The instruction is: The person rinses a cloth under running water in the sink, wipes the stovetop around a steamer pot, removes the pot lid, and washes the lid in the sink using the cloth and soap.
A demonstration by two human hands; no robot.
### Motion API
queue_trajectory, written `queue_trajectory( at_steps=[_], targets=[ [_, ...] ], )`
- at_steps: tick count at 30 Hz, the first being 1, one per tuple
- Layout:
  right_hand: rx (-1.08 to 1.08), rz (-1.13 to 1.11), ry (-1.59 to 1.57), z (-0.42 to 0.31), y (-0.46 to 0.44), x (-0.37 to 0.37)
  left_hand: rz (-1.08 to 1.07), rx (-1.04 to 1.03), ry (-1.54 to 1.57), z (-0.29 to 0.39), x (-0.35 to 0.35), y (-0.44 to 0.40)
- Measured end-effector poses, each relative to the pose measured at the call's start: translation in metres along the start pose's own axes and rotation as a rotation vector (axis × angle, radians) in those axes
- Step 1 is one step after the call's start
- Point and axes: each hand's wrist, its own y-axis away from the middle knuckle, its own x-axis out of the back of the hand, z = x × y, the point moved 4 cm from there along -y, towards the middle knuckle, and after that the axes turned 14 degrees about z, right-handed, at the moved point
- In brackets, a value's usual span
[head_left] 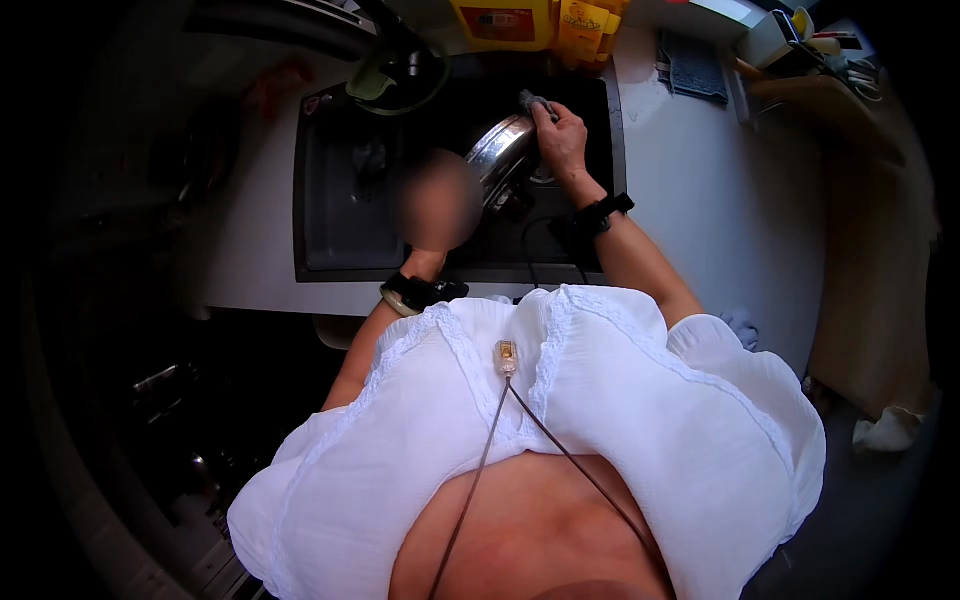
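A shiny round metal pan or lid is tilted over the black sink. My left hand is at its left edge, but a blur covers the fingers. At its upper right edge is my right hand, fingers closed on a small grey scrubber. Both wrists wear black bands. A dark cable hangs over the sink's front part, below the metal piece.
Behind the sink stand a yellow container and an orange-yellow bottle. A green bowl sits at the back left. On the white counter lies a blue-grey cloth; a wooden board is farther right.
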Motion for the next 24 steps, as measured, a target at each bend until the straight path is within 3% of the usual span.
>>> queue_trajectory(
  at_steps=[3,5,7,8,11,15,17,18,21,24],
  targets=[
    [0.476,-0.033,-0.021,-0.057,0.041,-0.001,-0.451,0.146,-0.327,0.001,-0.013,-0.003],
    [0.721,-0.143,-0.044,-0.084,0.079,-0.003,-0.257,0.020,-0.190,-0.005,-0.020,0.001],
    [0.807,-0.115,0.029,-0.093,0.088,0.002,-0.038,-0.197,-0.133,0.007,-0.015,-0.002],
    [0.851,-0.109,0.062,-0.096,0.091,0.001,-0.042,-0.167,-0.089,0.007,-0.015,-0.003],
    [0.765,-0.154,0.076,-0.086,0.074,-0.003,-0.291,-0.066,-0.215,0.001,-0.023,0.006],
    [0.539,-0.030,0.229,-0.049,0.033,-0.009,-0.190,-0.031,-0.070,-0.016,-0.029,0.021],
    [0.283,0.008,0.310,-0.010,0.010,-0.012,-0.197,0.005,-0.082,-0.018,-0.030,0.023],
    [0.042,-0.037,0.249,0.001,0.004,-0.011,-0.201,0.024,-0.088,-0.022,-0.034,0.029],
    [0.308,0.057,0.270,-0.006,0.008,-0.017,-0.183,0.096,-0.078,-0.046,-0.049,0.045],
    [0.706,-0.133,0.107,-0.055,0.060,-0.030,-0.293,0.077,-0.065,-0.035,-0.039,0.028]
  ],
)
